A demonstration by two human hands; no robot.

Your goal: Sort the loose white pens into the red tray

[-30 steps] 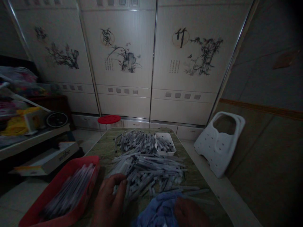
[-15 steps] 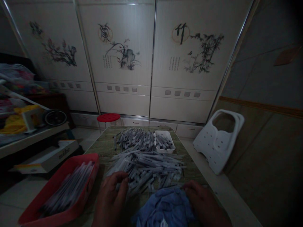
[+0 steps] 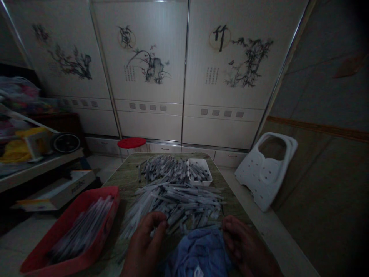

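Note:
My left hand (image 3: 145, 244) is over the near side of the table, thumb and forefinger brought together; what sits between them, if anything, is too dark to make out. My right hand (image 3: 248, 246) is at the right edge of a crumpled blue cloth (image 3: 201, 252), its fingers curled in, and their contents are hidden. Just beyond both hands lies a loose heap of clear, slim pen-like plastic tubes (image 3: 178, 198). Farther back is a second pile of similar pieces with dark tips (image 3: 164, 169). Beside it, a white open box (image 3: 200, 182) holds more of them.
A red basket (image 3: 108, 227) filled with pen-like pieces (image 3: 83, 231) stands at the left of the table (image 3: 123, 175). A red stool (image 3: 132, 142) is behind the table. On the right a white plastic panel (image 3: 266, 171) leans against the wall. Cluttered shelving fills the left side.
My left hand has moved right and slightly nearer, toward the blue cloth. My right hand has turned a little, its fingers now raised beside the cloth.

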